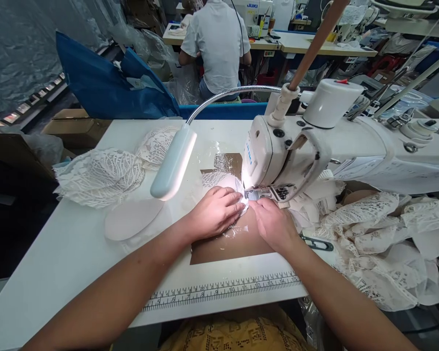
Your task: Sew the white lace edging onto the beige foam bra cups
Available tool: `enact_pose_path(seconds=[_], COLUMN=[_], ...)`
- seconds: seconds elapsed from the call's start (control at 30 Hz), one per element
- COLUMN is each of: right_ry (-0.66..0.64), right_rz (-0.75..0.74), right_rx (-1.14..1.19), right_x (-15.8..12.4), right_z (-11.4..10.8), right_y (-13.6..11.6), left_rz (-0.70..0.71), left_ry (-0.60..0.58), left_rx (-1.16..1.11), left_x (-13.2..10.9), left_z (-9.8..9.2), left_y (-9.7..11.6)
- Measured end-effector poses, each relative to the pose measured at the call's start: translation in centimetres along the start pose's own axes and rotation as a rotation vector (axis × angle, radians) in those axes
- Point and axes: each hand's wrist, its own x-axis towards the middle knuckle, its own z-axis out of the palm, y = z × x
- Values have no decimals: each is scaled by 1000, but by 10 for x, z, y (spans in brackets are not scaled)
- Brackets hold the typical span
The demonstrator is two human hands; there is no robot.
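A white lace piece (227, 181) with a smooth pale pad lies under the needle area of a white sewing machine (265, 151). My left hand (218, 210) rests over its near left edge, fingers together and bent down onto the fabric; the thumb is hidden. Close to the presser foot, my right hand (272, 220) pinches the edge of the same piece between thumb and forefinger. Brown tape (219, 248) covers the table beneath both hands. Just right of my right wrist lie small green thread snips (317, 243).
A lamp (173, 161) on a bendable neck hangs left of the machine. White lace pieces (102, 175) and an oval pad (133, 219) lie at left; a lace heap (384, 243) is at right. A printed ruler (223, 291) runs along the front. Beyond, a person (219, 46) sits facing away.
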Motion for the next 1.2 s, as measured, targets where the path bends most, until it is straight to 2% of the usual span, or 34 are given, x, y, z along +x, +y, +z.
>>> enact_pose_path(seconds=[0.07, 0.23, 0.53, 0.73, 0.97, 1.2], right_ry=[9, -17, -30, -85, -11, -96], right_rz=[8, -121, -135, -91, -60, -33], right_rx=[13, 20, 19, -4, -3, 51], right_x=[-1, -3, -4, -4, 0, 5], right_z=[-1, -4, -6, -6, 0, -15], right_y=[0, 1, -2, -4, -3, -5], left_rz=[28, 105, 101, 53, -33, -92], left_ry=[3, 7, -36, -20, 27, 38], left_rx=[-20, -75, -44, -58, -4, 61], left_x=[0, 0, -1, -1, 1, 4], left_z=[-2, -4, 1, 2, 5, 0], left_y=[1, 1, 0, 0, -5, -11])
